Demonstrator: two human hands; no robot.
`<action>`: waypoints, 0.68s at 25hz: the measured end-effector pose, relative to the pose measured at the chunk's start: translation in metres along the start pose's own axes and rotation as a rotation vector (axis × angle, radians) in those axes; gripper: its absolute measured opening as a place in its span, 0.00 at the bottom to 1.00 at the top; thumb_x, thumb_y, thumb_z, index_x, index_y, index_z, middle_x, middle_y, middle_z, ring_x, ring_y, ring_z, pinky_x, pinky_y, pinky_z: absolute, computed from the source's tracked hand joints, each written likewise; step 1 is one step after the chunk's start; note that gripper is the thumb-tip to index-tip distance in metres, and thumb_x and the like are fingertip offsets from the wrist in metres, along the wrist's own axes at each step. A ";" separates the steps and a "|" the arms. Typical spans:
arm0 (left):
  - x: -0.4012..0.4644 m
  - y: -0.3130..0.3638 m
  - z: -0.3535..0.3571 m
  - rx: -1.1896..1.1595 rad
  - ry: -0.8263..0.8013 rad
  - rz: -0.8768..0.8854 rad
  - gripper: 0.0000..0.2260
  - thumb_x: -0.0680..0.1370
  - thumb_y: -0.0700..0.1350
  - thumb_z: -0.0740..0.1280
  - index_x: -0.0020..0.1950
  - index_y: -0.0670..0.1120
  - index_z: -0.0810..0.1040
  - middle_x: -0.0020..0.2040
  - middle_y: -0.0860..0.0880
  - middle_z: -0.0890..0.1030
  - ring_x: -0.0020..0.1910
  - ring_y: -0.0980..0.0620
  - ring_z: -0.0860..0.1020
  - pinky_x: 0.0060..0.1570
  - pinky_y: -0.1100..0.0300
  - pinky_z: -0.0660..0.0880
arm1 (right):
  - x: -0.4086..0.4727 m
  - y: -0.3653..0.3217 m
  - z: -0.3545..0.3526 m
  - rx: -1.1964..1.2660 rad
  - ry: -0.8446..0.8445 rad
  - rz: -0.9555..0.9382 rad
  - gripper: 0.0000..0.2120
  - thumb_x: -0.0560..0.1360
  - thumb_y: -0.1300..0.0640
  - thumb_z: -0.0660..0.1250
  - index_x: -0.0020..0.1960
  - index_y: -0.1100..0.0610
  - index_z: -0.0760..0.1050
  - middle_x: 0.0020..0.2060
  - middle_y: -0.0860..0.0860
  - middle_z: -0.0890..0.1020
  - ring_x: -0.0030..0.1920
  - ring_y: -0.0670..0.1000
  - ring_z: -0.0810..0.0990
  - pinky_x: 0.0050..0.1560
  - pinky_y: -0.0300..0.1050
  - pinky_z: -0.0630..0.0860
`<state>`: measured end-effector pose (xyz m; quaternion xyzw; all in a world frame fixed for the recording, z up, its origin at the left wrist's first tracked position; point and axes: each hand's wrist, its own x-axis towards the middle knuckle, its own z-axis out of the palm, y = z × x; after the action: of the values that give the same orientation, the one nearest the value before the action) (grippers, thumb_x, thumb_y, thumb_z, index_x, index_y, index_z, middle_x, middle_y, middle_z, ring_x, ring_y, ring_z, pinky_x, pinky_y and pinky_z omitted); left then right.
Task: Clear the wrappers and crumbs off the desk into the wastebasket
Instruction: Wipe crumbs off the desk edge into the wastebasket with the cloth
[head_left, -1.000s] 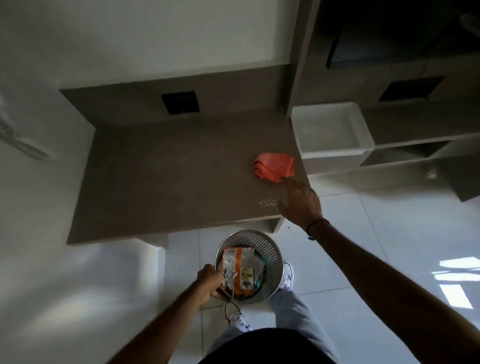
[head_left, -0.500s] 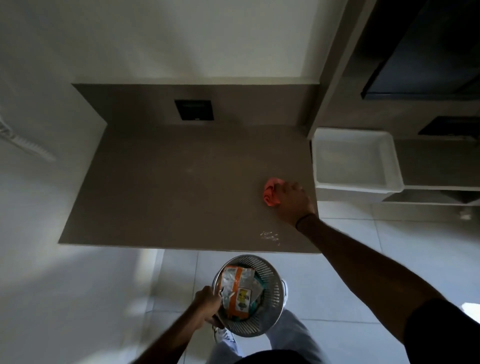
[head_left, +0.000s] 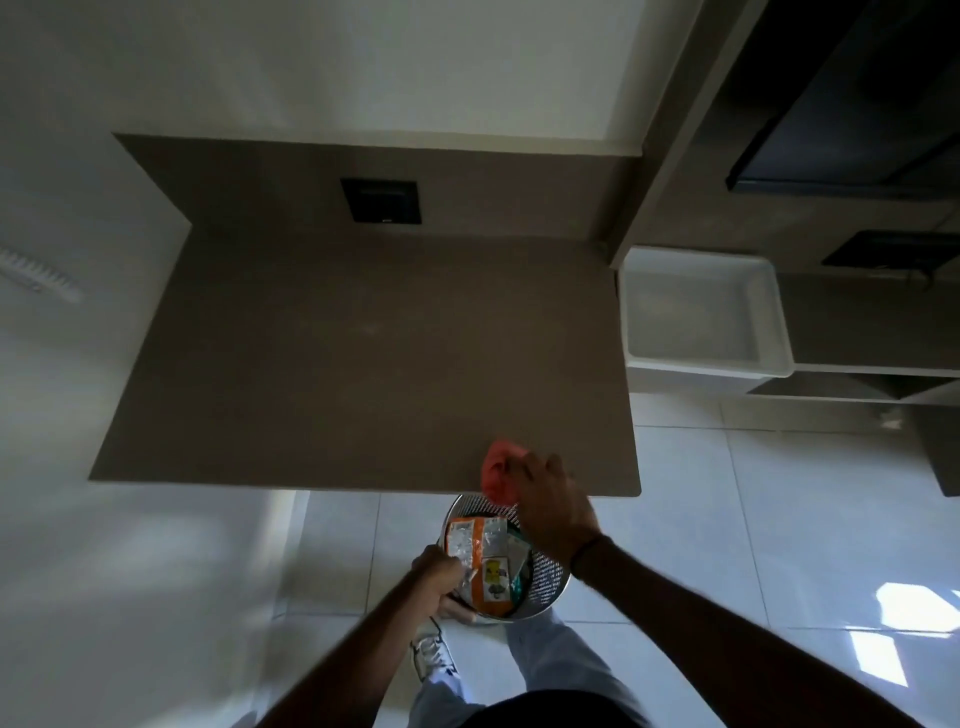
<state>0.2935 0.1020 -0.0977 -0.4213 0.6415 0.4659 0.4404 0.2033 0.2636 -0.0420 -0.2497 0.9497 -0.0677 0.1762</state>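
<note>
My right hand (head_left: 553, 501) grips a crumpled orange cloth (head_left: 496, 470) at the front edge of the brown desk (head_left: 363, 364), right above the wastebasket. The round perforated metal wastebasket (head_left: 545, 571) hangs just below the desk edge, and my left hand (head_left: 436, 569) holds its near-left rim. Inside it lie an orange and silver snack wrapper (head_left: 480, 551) and other wrappers. No crumbs show on the desk where the cloth has passed.
A white plastic bin (head_left: 704, 312) stands on a low shelf to the right of the desk. A black socket plate (head_left: 382, 200) sits in the desk's back panel. My legs and a white shoe (head_left: 434, 654) are on the pale tiled floor below.
My right hand took hold of the orange cloth and dragged it from the desk's right side down to the front edge over the basket. The small crumb patch is gone from view.
</note>
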 end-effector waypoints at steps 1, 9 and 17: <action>-0.001 0.002 -0.001 -0.011 -0.001 0.009 0.15 0.82 0.43 0.65 0.65 0.35 0.74 0.59 0.33 0.83 0.40 0.38 0.89 0.45 0.45 0.87 | -0.003 -0.003 0.000 0.009 -0.044 -0.063 0.27 0.73 0.61 0.66 0.72 0.53 0.68 0.67 0.53 0.74 0.59 0.57 0.75 0.56 0.48 0.77; -0.009 0.011 0.003 0.003 0.055 0.122 0.13 0.83 0.38 0.60 0.68 0.40 0.70 0.46 0.40 0.81 0.36 0.39 0.88 0.37 0.48 0.87 | 0.000 0.039 -0.051 0.404 -0.101 0.050 0.12 0.77 0.48 0.69 0.54 0.54 0.81 0.45 0.49 0.85 0.42 0.43 0.82 0.54 0.46 0.81; -0.015 0.002 -0.005 -0.024 0.028 0.099 0.18 0.82 0.44 0.66 0.68 0.35 0.72 0.59 0.33 0.83 0.40 0.38 0.89 0.44 0.46 0.87 | 0.000 0.010 -0.035 0.173 0.015 0.153 0.16 0.75 0.47 0.66 0.59 0.51 0.80 0.53 0.52 0.84 0.51 0.57 0.83 0.49 0.45 0.80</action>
<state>0.2942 0.0994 -0.0819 -0.4007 0.6620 0.4889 0.4028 0.1858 0.2737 -0.0121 -0.1601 0.9579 -0.1374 0.1946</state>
